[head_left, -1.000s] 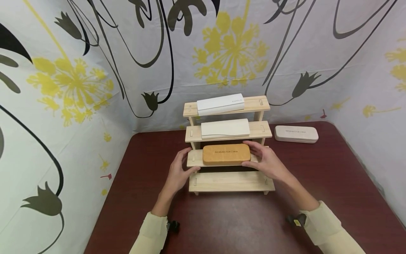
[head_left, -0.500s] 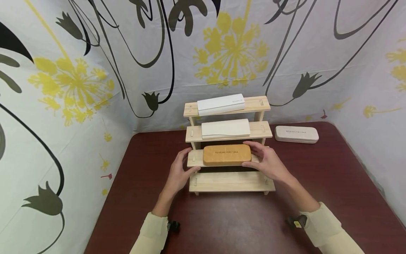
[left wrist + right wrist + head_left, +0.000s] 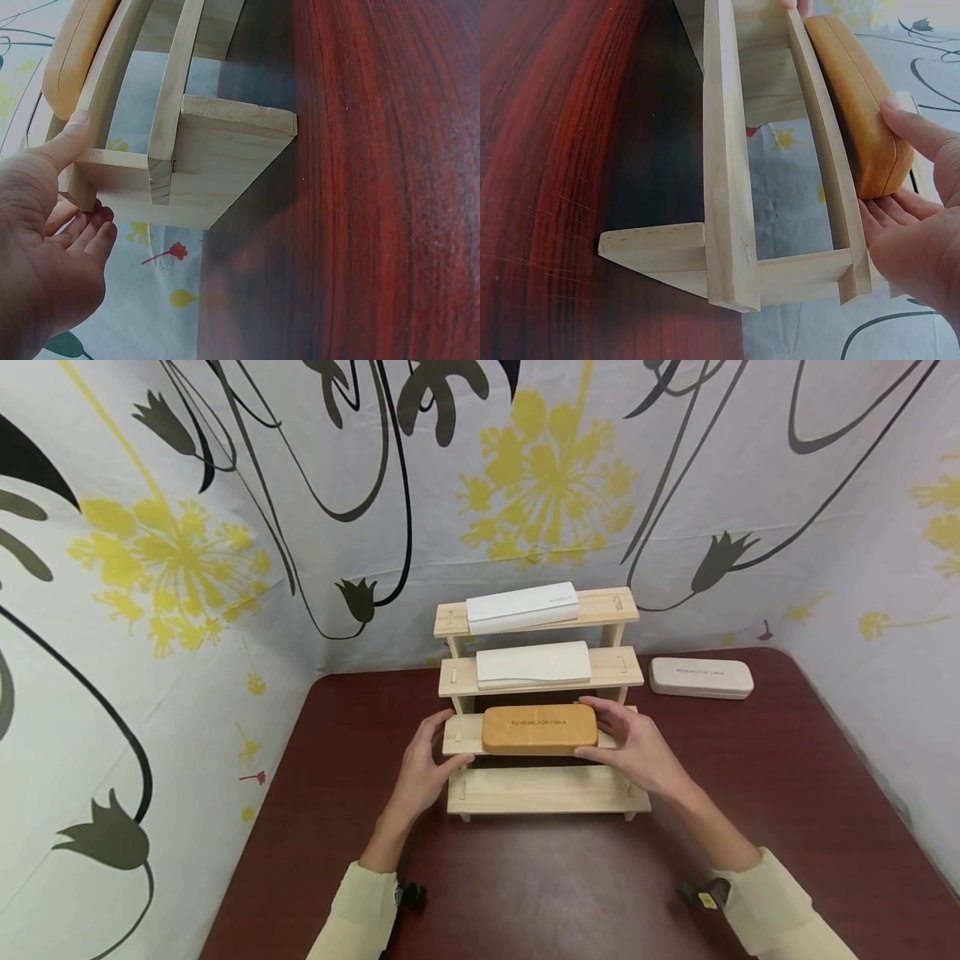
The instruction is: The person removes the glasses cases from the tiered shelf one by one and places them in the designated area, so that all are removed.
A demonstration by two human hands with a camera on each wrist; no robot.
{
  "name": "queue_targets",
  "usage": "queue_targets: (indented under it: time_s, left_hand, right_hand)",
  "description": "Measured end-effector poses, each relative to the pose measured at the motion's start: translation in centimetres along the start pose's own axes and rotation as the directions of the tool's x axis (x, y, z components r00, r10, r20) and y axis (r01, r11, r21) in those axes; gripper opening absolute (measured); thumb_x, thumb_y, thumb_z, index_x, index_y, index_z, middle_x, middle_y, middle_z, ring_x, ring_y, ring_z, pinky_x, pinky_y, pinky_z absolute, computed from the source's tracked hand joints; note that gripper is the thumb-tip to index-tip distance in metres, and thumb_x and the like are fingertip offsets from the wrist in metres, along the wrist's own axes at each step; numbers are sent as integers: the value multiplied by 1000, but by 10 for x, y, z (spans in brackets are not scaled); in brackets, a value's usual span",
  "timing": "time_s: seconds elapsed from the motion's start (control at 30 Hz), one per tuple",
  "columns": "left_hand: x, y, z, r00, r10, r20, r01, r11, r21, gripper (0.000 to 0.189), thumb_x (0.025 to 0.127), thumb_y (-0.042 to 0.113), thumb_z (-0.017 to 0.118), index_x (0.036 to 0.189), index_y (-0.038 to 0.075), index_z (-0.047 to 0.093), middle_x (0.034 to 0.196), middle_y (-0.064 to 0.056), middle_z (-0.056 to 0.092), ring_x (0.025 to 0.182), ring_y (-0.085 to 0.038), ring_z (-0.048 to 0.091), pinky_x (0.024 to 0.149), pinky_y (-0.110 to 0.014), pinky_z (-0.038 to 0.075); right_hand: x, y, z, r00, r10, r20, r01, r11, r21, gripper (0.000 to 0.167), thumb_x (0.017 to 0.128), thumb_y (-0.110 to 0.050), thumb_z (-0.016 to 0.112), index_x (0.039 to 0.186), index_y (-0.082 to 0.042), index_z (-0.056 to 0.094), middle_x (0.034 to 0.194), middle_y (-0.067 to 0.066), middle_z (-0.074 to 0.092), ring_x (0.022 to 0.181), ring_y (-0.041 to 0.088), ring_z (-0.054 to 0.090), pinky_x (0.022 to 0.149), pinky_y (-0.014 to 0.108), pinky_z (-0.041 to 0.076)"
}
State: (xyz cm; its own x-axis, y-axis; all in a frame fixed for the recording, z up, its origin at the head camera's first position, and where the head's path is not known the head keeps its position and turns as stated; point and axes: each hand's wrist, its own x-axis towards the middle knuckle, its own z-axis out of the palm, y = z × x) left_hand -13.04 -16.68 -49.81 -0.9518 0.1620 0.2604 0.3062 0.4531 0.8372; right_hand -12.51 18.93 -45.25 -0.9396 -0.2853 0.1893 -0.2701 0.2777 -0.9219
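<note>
A four-tier wooden display rack (image 3: 547, 789) stands on the dark red table. On its second tier from the front lies a tan glasses case (image 3: 539, 730) with printed lettering. My right hand (image 3: 637, 747) holds the case by its right end, thumb at the front and fingers behind, as the right wrist view shows on the case (image 3: 859, 105). At the left end of that same tier, my left hand (image 3: 422, 772) grips the board. In the left wrist view the thumb (image 3: 73, 135) presses the board's front edge, with the fingers curled round its end.
Higher up the rack are a cream glasses case (image 3: 533, 665) and, on the top tier, a white case (image 3: 522, 607). A pale hard case (image 3: 701, 678) lies on the table (image 3: 757, 760) to the right. Patterned cloth (image 3: 480, 527) hangs close behind.
The tan case has shifted slightly to the right and toward the front, with my right hand moving along. My left hand has stayed on the rack.
</note>
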Motion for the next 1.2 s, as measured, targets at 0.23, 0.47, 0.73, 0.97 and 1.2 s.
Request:
queue_targets:
  time_s: [0.23,0.47,0.73,0.97,1.2]
  left_hand:
    - [1,0,-1,1000,1,-3,-1,1000,0,82,89,13,89,158,7,45,157,-12,49,148,-26,46,122,-39,38]
    - [1,2,-3,1000,0,0,0,1000,-3,83,88,14,89,158,7,45,158,-12,48,149,-27,45,122,-39,37]
    - [2,4,-3,1000,5,-6,-5,999,-37,84,86,11,90,157,4,46,156,-15,50,147,-32,47,122,-47,38]
    - [1,3,-3,1000,-11,6,11,1000,-26,83,88,12,90,158,6,45,158,-13,49,148,-28,46,122,-43,37]
    - [1,0,-2,1000,-26,13,26,999,-20,83,88,14,89,159,9,45,159,-10,48,148,-25,45,122,-39,37]
  right_hand:
    - [-4,-2,1,997,-57,-41,57,998,-10,76,81,0,92,149,1,58,144,23,62,129,39,63,95,18,54]
    - [-8,-1,1,994,-74,-75,72,997,-26,73,81,-1,92,147,-4,62,140,19,66,126,38,65,98,16,53]
    - [-13,-3,0,992,-71,-100,70,998,-11,71,82,-4,93,147,-7,63,144,16,64,132,35,62,103,18,50]
    - [-16,-3,0,991,-72,-115,74,997,14,72,81,-2,93,147,-6,63,144,16,64,130,15,64,103,21,52]
    - [-19,-9,-3,986,-87,-140,94,995,44,72,81,1,92,146,-5,63,144,15,65,128,6,64,103,23,52]
